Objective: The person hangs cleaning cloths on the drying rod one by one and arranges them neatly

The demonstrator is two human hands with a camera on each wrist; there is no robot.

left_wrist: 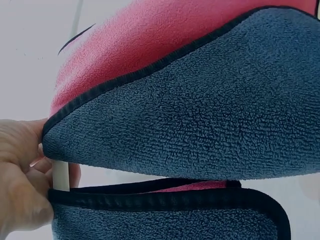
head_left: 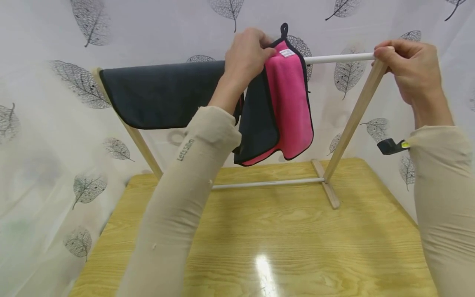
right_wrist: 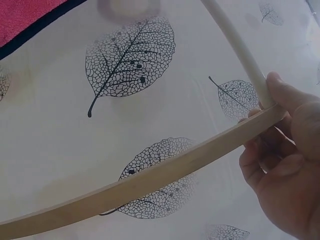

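Note:
A pink and dark grey towel (head_left: 291, 103) with black edging hangs over the white rail (head_left: 341, 58), its hanging loop and white label at the top. My left hand (head_left: 246, 53) pinches its upper left edge at the rail. In the left wrist view, the fingers of that hand (left_wrist: 20, 175) are around the rail, right at the edge of the towel (left_wrist: 190, 100). My right hand (head_left: 415, 68) grips the top of the wooden post (head_left: 356, 111), where the rail meets it. The right wrist view shows thumb and fingers of the right hand (right_wrist: 290, 145) on either side of that joint.
A second dark grey towel (head_left: 159, 95) is draped over the rail's left part. The rack's left post (head_left: 142, 150), lower white bar (head_left: 267, 183) and wooden foot (head_left: 326, 185) stand on a wood-grain table (head_left: 297, 243). A leaf-print curtain (head_left: 44, 165) hangs behind and beside it.

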